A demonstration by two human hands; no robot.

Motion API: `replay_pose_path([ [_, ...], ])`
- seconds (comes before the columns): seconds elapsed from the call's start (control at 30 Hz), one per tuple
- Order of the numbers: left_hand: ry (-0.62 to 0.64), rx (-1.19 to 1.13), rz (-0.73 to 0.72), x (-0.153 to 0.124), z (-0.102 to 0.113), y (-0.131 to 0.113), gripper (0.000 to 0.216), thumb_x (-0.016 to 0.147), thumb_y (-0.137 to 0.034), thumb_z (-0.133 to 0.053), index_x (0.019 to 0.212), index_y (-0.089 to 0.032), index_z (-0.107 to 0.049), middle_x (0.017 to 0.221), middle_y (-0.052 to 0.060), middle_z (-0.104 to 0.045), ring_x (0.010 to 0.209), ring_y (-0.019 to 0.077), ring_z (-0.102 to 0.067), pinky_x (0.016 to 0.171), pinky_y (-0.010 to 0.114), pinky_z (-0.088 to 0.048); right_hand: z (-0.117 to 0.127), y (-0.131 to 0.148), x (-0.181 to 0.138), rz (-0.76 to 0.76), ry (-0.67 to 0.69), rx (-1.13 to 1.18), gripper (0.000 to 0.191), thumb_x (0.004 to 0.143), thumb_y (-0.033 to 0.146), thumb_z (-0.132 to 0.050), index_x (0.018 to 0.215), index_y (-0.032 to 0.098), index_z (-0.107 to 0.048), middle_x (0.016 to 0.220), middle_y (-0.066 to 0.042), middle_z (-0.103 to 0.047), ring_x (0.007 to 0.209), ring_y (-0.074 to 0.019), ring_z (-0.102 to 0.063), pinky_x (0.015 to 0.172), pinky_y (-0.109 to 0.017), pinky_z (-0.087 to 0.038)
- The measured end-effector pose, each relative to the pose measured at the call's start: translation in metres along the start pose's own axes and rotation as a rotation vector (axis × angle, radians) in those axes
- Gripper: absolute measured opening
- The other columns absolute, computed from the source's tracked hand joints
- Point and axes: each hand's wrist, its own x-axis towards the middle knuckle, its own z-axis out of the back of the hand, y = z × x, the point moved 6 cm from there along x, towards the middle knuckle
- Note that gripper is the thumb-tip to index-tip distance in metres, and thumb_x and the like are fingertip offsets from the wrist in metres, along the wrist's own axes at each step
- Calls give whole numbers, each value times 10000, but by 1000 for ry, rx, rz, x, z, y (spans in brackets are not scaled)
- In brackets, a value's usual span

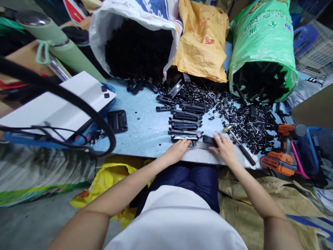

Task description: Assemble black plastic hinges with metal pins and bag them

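Note:
My right hand point(224, 149) has its thumb and fingers around a black block-like piece point(208, 140) at the table's front edge. Pale metal prongs point(199, 145), smeared by motion, show just left of that piece. My left hand point(179, 150) lies with fingers stretched toward the nearest of several long black handle-like parts point(185, 138), and its fingertips are by small dark bits point(192, 143). The long parts lie crosswise in a column running away from me. Beside my right hand rests a hammer point(241, 146) with a black grip.
Loose black pieces with metal pins point(249, 128) spread over the blue table point(145, 121). A white sack point(97, 38), a yellow sack point(203, 41) and a green sack point(262, 38) stand behind. An orange cordless drill point(279, 158) lies right; a black cable point(78, 100) arcs at left.

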Motion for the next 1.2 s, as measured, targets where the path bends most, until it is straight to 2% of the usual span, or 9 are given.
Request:
replay_pose_path([
  [0.07,-8,-51,17,0,6,6,263,857,-183,-404,1090,-134,-516,1026,123,-585,933,220,-584,833,366,-479,-13,15,-16,77,98,-109,463,857,437,-464,1238,175,-488,1232,-181,-501,1073,-295,-490,878,-455,-400],
  [0.17,-29,-196,28,-3,21,3,257,843,-232,-456,1066,-133,-536,1000,119,-595,915,221,-586,811,358,-486,-22,25,-20,19,140,16,434,900,403,-383,1244,163,-493,1079,-168,-575,1004,-272,-529,866,-444,-417],
  [0.3,-112,-392,78,-5,35,-15,253,842,-304,-479,1017,-154,-583,969,90,-620,917,209,-585,819,340,-478,-21,35,-13,-158,110,599,476,929,423,-274,1338,194,-357,941,-94,-584,772,-179,-585,719,-342,-497],
  [0.43,-179,-518,171,-6,34,-25,354,909,-302,-337,1130,-165,-578,963,77,-632,901,182,-593,807,321,-479,-33,53,-15,-298,221,1147,549,917,485,-267,1395,218,-227,674,7,-530,487,-116,-507,506,-271,-488],
  [0.57,-261,-507,171,-6,34,-28,374,886,-309,-415,1219,-184,-530,930,68,-619,861,177,-584,780,318,-481,-39,59,-14,-316,229,1384,623,856,549,-386,1385,241,-264,710,3,-562,545,-121,-550,545,-280,-511],
  [0.67,-285,-459,165,-6,37,-29,353,877,-304,-438,1179,-176,-568,824,54,-598,807,173,-569,753,312,-480,-33,52,-9,-257,182,1347,649,799,568,-481,1349,244,-362,803,-18,-587,576,-116,-546,561,-284,-518],
  [0.87,-343,-363,126,-9,46,-36,330,879,-303,-436,1143,-188,-597,788,39,-561,724,150,-546,678,268,-470,-6,44,-1,2,122,1019,525,835,505,-476,1293,248,-469,1045,-75,-563,564,-84,-505,552,-272,-505],
  [1.03,-501,-344,122,-10,46,-44,333,908,-291,-379,1144,-193,-592,807,42,-559,726,134,-543,679,250,-468,7,49,1,80,-11,859,520,881,460,-420,1343,222,-408,1011,-86,-570,765,-147,-557,680,-302,-509],
  [1.2,-669,-329,39,-8,54,-53,328,916,-271,-376,1153,-180,-583,795,42,-560,715,123,-541,667,241,-468,7,61,-6,112,-154,843,494,899,414,-408,1354,223,-386,949,-69,-571,742,-139,-554,700,-308,-509],
])
